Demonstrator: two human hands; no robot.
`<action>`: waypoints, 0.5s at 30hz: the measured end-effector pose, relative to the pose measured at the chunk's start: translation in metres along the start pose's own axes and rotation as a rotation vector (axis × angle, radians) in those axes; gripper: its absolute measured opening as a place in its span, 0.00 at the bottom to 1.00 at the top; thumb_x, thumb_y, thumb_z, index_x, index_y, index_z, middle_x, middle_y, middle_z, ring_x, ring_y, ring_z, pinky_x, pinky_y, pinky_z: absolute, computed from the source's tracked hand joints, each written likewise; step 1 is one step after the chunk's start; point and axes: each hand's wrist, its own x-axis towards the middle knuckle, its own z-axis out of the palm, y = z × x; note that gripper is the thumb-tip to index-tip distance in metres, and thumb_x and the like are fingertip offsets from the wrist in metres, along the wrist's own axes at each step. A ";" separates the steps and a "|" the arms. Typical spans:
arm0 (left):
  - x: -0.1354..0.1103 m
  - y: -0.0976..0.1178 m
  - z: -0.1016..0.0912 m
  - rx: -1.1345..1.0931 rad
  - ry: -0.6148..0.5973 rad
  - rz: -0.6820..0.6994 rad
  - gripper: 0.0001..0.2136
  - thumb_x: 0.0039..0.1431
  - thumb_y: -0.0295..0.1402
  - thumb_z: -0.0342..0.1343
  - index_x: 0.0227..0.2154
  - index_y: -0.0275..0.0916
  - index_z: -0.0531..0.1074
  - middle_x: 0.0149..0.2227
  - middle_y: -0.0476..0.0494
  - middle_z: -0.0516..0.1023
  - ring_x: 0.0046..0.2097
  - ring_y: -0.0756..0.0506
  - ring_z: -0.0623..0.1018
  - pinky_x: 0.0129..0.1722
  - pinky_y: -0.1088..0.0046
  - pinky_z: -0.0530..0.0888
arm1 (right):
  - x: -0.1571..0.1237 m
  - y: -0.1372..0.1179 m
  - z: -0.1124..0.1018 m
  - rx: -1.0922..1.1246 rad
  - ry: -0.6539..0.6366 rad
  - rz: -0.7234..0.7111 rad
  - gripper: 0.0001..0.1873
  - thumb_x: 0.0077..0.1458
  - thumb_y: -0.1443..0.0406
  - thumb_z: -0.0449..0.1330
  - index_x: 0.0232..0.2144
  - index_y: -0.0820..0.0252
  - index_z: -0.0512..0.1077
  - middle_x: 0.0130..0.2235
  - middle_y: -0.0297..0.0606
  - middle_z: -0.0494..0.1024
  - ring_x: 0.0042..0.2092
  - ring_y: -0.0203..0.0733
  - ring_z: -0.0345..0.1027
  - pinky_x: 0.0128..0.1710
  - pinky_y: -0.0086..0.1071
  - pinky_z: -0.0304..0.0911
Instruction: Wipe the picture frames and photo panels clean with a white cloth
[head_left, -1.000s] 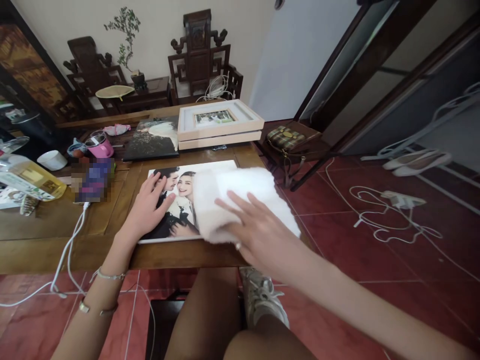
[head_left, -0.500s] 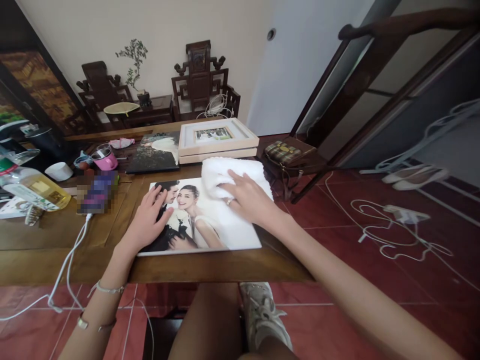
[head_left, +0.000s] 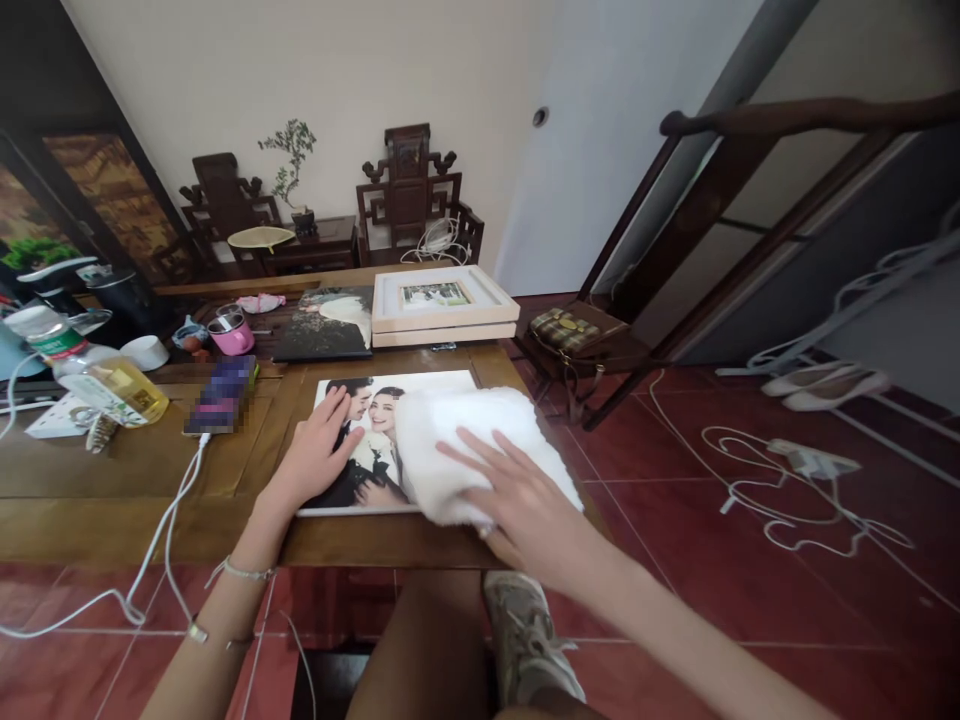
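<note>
A glossy photo print of a couple lies flat near the table's front edge. My left hand rests on its left side, fingers stretched out and holding nothing. Over the right part of the print is a white fluffy cloth, hiding that side. My right hand presses on the cloth and grips it, its fingers spread over the top and its thumb near the front edge.
Behind the print are stacked light wooden frames and a dark picture panel. To the left are a phone on a white cable, a bottle and a pink cup. A chair with a plaid bag stands right.
My right hand has drawn the cloth toward the print's front edge, covering more of its right side. My left hand stays on the print. The camera view has shifted slightly.
</note>
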 end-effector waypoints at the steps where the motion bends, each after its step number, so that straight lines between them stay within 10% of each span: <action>1: 0.000 -0.001 0.000 -0.006 -0.003 -0.002 0.27 0.65 0.47 0.40 0.62 0.37 0.54 0.66 0.36 0.51 0.67 0.39 0.52 0.60 0.53 0.58 | 0.013 0.011 0.001 -0.008 -0.008 0.028 0.21 0.41 0.77 0.55 0.38 0.58 0.76 0.62 0.41 0.60 0.65 0.56 0.45 0.62 0.57 0.44; 8: 0.000 -0.003 0.000 -0.059 0.032 -0.008 0.27 0.64 0.46 0.43 0.61 0.37 0.57 0.66 0.36 0.54 0.66 0.40 0.54 0.62 0.54 0.56 | 0.090 0.063 0.010 -0.081 0.036 0.170 0.24 0.52 0.74 0.52 0.52 0.62 0.70 0.56 0.47 0.70 0.64 0.55 0.49 0.60 0.55 0.46; 15: 0.002 -0.004 0.005 -0.055 0.051 -0.018 0.27 0.64 0.47 0.42 0.61 0.37 0.57 0.65 0.36 0.54 0.66 0.40 0.54 0.62 0.55 0.55 | 0.022 -0.003 0.011 -0.036 0.030 0.092 0.20 0.43 0.75 0.55 0.39 0.60 0.76 0.62 0.44 0.61 0.65 0.59 0.44 0.62 0.59 0.40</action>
